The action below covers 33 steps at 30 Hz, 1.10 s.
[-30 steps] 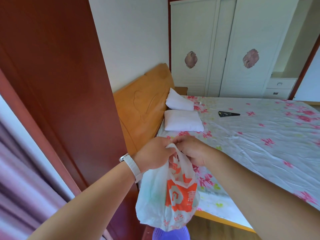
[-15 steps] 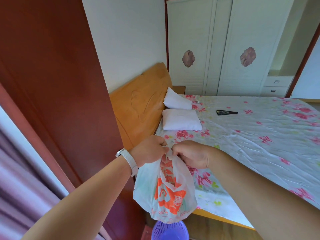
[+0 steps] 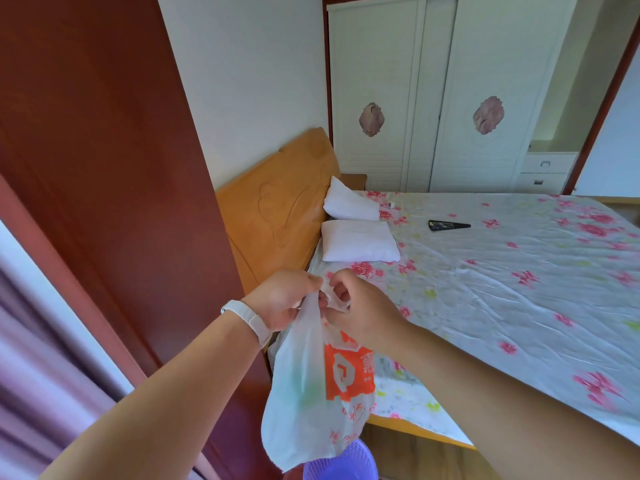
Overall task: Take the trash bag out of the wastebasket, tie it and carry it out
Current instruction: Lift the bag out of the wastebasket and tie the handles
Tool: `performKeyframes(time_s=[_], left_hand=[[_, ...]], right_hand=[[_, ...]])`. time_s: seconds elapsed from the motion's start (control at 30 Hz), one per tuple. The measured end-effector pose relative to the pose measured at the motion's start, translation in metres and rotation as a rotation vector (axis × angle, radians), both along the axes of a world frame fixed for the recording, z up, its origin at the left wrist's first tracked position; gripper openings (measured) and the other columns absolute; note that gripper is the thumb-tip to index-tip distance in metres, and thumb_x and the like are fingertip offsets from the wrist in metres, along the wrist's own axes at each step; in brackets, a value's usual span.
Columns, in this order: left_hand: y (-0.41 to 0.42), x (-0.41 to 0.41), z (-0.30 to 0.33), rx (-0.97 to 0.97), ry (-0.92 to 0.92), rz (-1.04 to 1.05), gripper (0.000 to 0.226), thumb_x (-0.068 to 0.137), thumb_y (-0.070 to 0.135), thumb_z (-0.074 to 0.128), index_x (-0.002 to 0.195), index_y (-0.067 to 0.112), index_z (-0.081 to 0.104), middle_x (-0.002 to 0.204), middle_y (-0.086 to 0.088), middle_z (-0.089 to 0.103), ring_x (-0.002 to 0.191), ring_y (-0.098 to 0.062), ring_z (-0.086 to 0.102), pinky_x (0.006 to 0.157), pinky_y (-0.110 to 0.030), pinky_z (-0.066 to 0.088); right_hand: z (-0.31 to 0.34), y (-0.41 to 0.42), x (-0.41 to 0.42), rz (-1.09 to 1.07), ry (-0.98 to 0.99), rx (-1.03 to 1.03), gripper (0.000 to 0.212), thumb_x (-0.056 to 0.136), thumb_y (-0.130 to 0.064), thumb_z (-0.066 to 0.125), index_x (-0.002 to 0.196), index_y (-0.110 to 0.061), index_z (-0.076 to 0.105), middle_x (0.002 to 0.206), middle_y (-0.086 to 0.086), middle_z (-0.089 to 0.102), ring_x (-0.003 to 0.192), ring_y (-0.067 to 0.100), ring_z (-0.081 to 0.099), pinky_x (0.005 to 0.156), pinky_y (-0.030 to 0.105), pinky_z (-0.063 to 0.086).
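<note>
— Plastic, thin and crinkled: the trash bag (image 3: 311, 403) is white with an orange printed block, hanging slack in the air above the wastebasket (image 3: 341, 462).

— And the wastebasket?

— Purple mesh, cut off by the frame's lower edge.

— Hands?

— Left hand (image 3: 282, 299) and right hand (image 3: 360, 310) both pinch the bag's gathered top, fingers closed on it, beside the bed (image 3: 485, 289).
</note>
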<state>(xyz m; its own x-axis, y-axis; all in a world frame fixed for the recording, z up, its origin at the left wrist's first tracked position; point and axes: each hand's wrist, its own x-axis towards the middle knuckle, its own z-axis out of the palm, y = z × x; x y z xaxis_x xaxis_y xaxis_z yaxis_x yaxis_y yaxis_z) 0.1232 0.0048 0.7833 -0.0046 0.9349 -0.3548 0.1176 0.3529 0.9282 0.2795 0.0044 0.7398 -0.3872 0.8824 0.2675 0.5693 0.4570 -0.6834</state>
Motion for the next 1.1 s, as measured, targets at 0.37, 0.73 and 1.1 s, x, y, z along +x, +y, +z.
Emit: performKeyframes(time_s=[0.37, 0.73, 1.1], left_hand=[[-0.005, -0.015, 0.008, 0.052, -0.161, 0.013, 0.021, 0.095, 0.006, 0.052, 0.107, -0.008, 0.063, 0.081, -0.014, 0.064, 0.075, -0.022, 0.061, 0.067, -0.029, 0.055], [-0.009, -0.029, -0.010, 0.170, 0.220, -0.141, 0.017, 0.085, 0.017, 0.063, 0.086, 0.006, 0.075, 0.088, -0.021, 0.068, 0.081, -0.024, 0.057, 0.091, -0.045, 0.052], [-0.003, -0.021, -0.021, 0.218, -0.155, 0.208, 0.015, 0.090, 0.021, 0.064, 0.087, 0.006, 0.061, 0.059, 0.000, 0.049, 0.048, -0.010, 0.043, 0.046, -0.021, 0.034]], right_hand=[[-0.012, 0.006, -0.017, -0.071, 0.204, 0.266, 0.024, 0.092, -0.020, 0.065, 0.072, -0.008, 0.063, 0.063, 0.000, 0.055, 0.059, 0.010, 0.049, 0.054, 0.030, 0.041], [0.006, 0.003, -0.023, -0.232, 0.587, -0.279, 0.026, 0.098, -0.009, 0.052, 0.074, -0.018, 0.057, 0.081, 0.008, 0.067, 0.071, 0.018, 0.062, 0.054, 0.028, 0.054], [0.019, 0.004, -0.021, -0.276, 1.061, -0.513, 0.032, 0.096, 0.003, 0.049, 0.071, -0.015, 0.059, 0.076, 0.007, 0.065, 0.063, 0.015, 0.055, 0.053, 0.025, 0.040]])
